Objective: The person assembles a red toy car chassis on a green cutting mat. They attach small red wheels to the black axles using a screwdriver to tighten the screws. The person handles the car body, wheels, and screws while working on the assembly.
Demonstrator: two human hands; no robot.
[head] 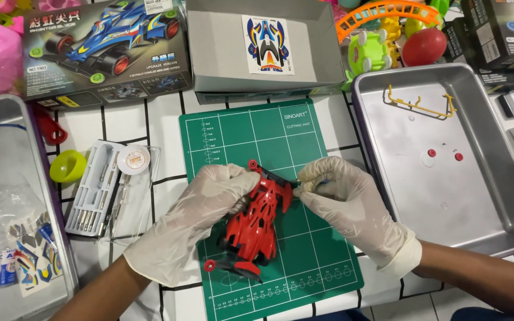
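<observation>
Mid-table on the green cutting mat [304, 137], red toy car body [256, 223] gripped by left hand [200, 217], right hand [343, 199] fingers pinched shut at its side edge—looks like part fitting, next needs steady alignment.

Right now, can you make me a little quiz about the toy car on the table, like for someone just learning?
1. True or false: the red toy car lies on the green cutting mat.
2. Which hand grips the car's body? A) left hand B) right hand C) neither
3. Fill in: the yellow plastic frame lies in the metal ____ on the person's right.

Key
1. True. The car rests over the mat, between both gloved hands.
2. A. The left hand wraps the car's side, while the right hand pinches at its front edge; what it pinches is too small to tell.
3. Tray. Two small red pieces lie there too.
</observation>
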